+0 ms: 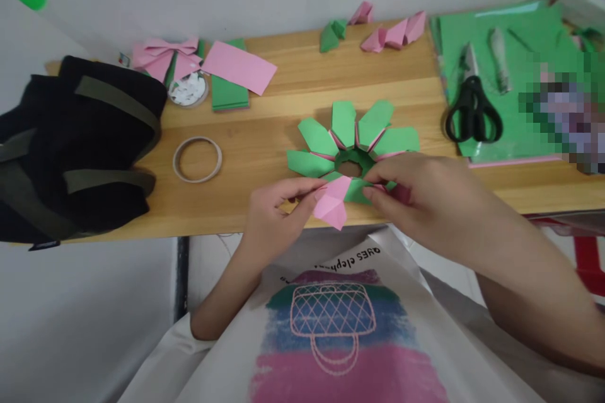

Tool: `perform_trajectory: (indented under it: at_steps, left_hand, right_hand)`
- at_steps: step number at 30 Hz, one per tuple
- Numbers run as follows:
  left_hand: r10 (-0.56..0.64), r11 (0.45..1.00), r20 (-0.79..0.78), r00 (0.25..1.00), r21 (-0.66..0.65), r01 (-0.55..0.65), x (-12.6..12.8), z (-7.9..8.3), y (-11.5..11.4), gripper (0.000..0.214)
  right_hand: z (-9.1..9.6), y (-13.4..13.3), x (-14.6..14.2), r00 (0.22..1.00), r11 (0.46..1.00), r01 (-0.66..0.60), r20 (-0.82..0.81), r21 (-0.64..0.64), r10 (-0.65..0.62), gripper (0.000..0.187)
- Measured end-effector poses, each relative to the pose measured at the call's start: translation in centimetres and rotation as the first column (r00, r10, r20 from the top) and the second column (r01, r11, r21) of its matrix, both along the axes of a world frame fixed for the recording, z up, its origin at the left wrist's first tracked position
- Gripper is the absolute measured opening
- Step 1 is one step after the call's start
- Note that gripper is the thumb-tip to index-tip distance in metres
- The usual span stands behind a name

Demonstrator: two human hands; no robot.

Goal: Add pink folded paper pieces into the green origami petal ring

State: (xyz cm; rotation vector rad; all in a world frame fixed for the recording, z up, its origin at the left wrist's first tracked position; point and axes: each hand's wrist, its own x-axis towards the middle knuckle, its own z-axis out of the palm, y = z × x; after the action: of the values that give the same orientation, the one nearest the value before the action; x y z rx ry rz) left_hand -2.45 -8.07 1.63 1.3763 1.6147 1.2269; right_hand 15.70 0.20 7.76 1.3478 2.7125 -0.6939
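Observation:
A ring of folded green and pink paper petals (343,123) lies at the near edge of the wooden table, with a round opening in its middle. On its near side, my left hand (278,208) pinches a pink folded paper piece (333,201) between thumb and fingers. My right hand (406,192) is closed on the ring's near right part, thumb below and fingers above. The fingertips of both hands hide some of the near petals.
Black scissors (472,107) and a craft knife (500,60) rest on green paper sheets (534,132) at right. Left are a tape roll (197,159), a dish of white bits (188,89), pink paper (239,67) and a black bag (80,145). Pink folded pieces (397,33) lie behind.

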Motion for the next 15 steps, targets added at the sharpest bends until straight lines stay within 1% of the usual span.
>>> perform_trajectory:
  at_steps: [4, 9, 15]
  left_hand:
    - [-0.013, 0.999, -0.09, 0.996, 0.039, 0.017, -0.23, 0.5, -0.06, 0.016]
    - [-0.01, 0.998, -0.199, 0.98, 0.064, 0.024, -0.43, 0.65, -0.11, 0.017]
    - [-0.026, 0.997, -0.209, 0.978, 0.063, 0.04, -0.49, 0.46, 0.03, 0.018]
  right_hand:
    - [-0.03, -0.11, -0.09, 1.0, 1.0, 0.013, -0.025, -0.003, -0.013, 0.019]
    - [-0.23, -0.16, -0.13, 0.997, 0.999, 0.013, -0.07, -0.034, -0.015, 0.019]
    - [-0.09, 0.16, -0.29, 1.0, 0.999, 0.005, 0.011, -0.034, -0.005, 0.018]
